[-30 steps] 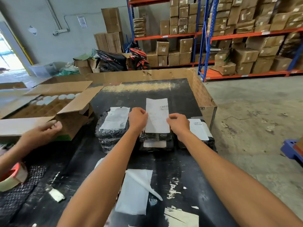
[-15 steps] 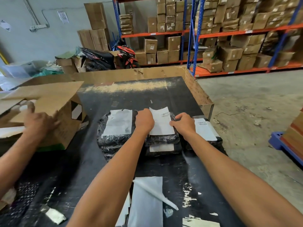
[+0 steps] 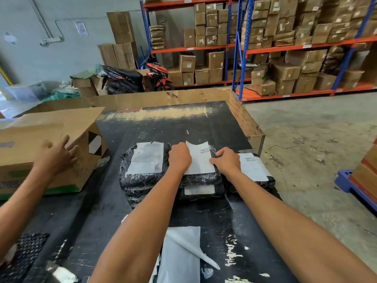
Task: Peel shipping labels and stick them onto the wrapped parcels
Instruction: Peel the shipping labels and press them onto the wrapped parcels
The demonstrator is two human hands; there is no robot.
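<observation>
Three black wrapped parcels lie side by side on the black table (image 3: 183, 123). The left parcel (image 3: 140, 180) and the right parcel (image 3: 267, 180) each carry a white label. On the middle parcel (image 3: 202, 179) lies a white shipping label (image 3: 201, 160), barcode at its top right. My left hand (image 3: 179, 158) holds the label's left edge with curled fingers. My right hand (image 3: 227, 161) holds its right edge, fingertips down on the paper. The label's far edge curls up slightly.
White backing sheets (image 3: 179, 254) lie on the table near me. Another person's hand (image 3: 58, 154) rests on a closed cardboard box (image 3: 40, 139) at the left. A cardboard wall (image 3: 244, 117) lines the table's far and right edges. Shelves of cartons stand behind.
The label came down from held upright to lying on the middle parcel, with both my hands following it. The other person's hand moved onto the box, whose flaps are now closed.
</observation>
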